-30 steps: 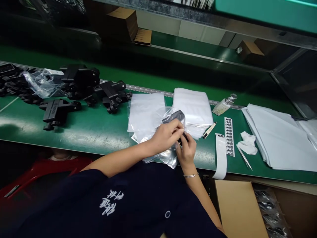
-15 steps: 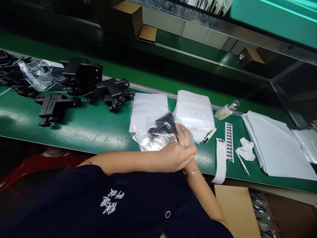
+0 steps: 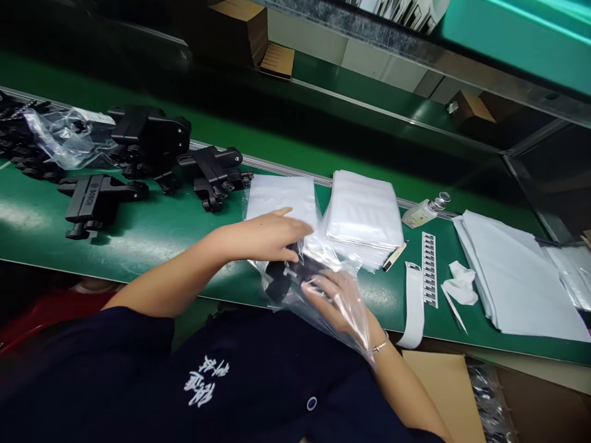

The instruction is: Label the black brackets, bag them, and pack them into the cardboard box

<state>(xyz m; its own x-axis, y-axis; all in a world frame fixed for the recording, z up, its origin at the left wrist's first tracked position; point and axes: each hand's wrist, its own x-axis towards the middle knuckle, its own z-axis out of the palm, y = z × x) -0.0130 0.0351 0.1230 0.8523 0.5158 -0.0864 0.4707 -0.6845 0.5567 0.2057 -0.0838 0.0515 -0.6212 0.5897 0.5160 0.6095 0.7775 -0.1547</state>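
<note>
Bag (image 3: pixel 329 284) with one black part (image 3: pixel 289 278) lies at the table (image 3: pixel 184 246) edge; my left hand (image 3: pixel 268 237) rests flat on it, my right hand (image 3: pixel 341 301), spread open under the plastic, touches the part. Two white stacks (image 3: pixel 364 209) behind.

Single head-worn view, close above, facing forward and down over green bench (image 3: pixel 175 246); edges perhaps tilted
</note>
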